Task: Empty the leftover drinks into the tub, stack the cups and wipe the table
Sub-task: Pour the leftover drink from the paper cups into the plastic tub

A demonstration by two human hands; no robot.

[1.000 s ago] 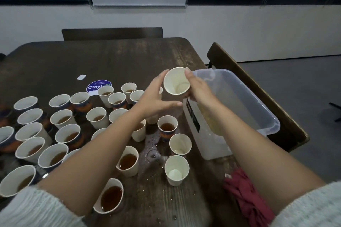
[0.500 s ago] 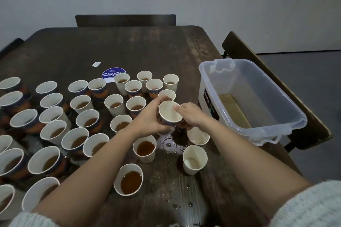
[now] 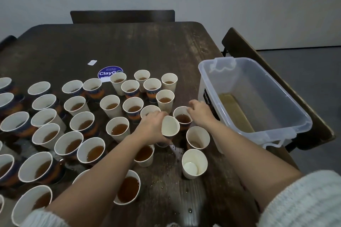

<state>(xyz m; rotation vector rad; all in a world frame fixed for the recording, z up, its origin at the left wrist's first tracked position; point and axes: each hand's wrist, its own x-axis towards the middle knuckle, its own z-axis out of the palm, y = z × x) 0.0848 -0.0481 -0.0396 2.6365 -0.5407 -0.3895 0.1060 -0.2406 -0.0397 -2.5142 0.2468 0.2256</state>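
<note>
My left hand (image 3: pixel 151 128) grips an empty white paper cup (image 3: pixel 170 125), tilted and low over the dark wooden table (image 3: pixel 147 46). My right hand (image 3: pixel 201 113) hovers, fingers loosely curled and holding nothing, at the right rim of a cup with brown drink (image 3: pixel 181 118). The clear plastic tub (image 3: pixel 254 129) stands at the table's right edge with a shallow pool of brown liquid (image 3: pixel 234 108) inside. Two more emptied cups (image 3: pixel 193 164) stand near the tub. Several cups of brown drink (image 3: pixel 118 127) crowd the left half.
Wet drops and a small puddle (image 3: pixel 166 180) lie on the table in front of me. A round blue sticker (image 3: pixel 108 73) is stuck behind the cups. A chair (image 3: pixel 121 16) stands at the far side and another chair (image 3: pixel 258 57) behind the tub.
Both hands brought the empty cup down from beside the tub to the table. My right hand let go of it and moved right, to a full cup.
</note>
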